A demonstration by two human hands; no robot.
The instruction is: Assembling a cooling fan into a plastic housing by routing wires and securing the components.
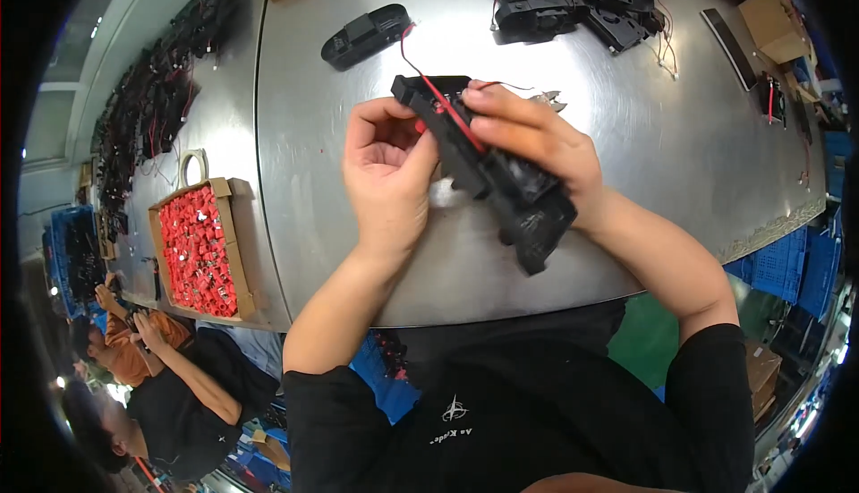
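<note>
A long black plastic housing (540,216) is held tilted above the metal table. Its red wire (454,115) runs along the top and loops up toward a small white connector. My right hand (559,148) is closed around the housing from the right, fingers over its upper face. My left hand (386,171) is at the housing's left edge, fingers curled, with thumb and forefinger pinching a small red part (420,124), mostly hidden. Behind my right fingers a metal tool, perhaps pliers (548,99), shows only in part. Beyond my left hand lies a similar black housing (365,37).
A cardboard box (234,256) of small red parts stands at left, beside a tape roll (193,166). Black fan units (582,1) with wires are heaped at the far side; more black parts (148,108) pile at far left. Two people (170,377) work at lower left.
</note>
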